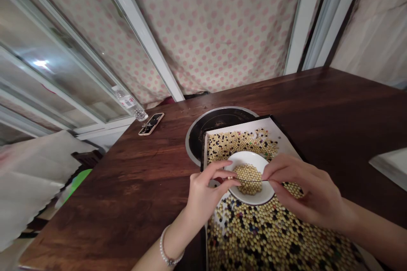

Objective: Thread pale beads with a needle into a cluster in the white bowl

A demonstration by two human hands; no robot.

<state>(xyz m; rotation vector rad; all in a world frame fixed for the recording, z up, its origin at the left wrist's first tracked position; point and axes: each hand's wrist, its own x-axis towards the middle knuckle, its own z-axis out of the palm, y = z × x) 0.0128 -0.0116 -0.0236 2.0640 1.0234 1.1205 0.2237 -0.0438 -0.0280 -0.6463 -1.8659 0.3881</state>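
A thin dark string [249,181] is stretched between my two hands over a white bowl [261,198]. My left hand [206,190] pinches its left end, where a couple of pale gold beads [230,177] show at the fingertips. The right end is pinched by my right hand [307,190], thumb against forefinger. Whether the string is a thread or a stiff wire, I cannot tell. Pale gold beads [249,171] partly fill the bowl. It sits on a tray [288,144] strewn with gold, black and a few coloured beads [270,237].
Beneath the tray's far end lies a round dark plate [199,135] with a silvery rim, on a brown wooden table [143,186]. A phone [151,124] and a clear plastic bottle [129,102] are at the far left edge. A white object [392,165] lies at right.
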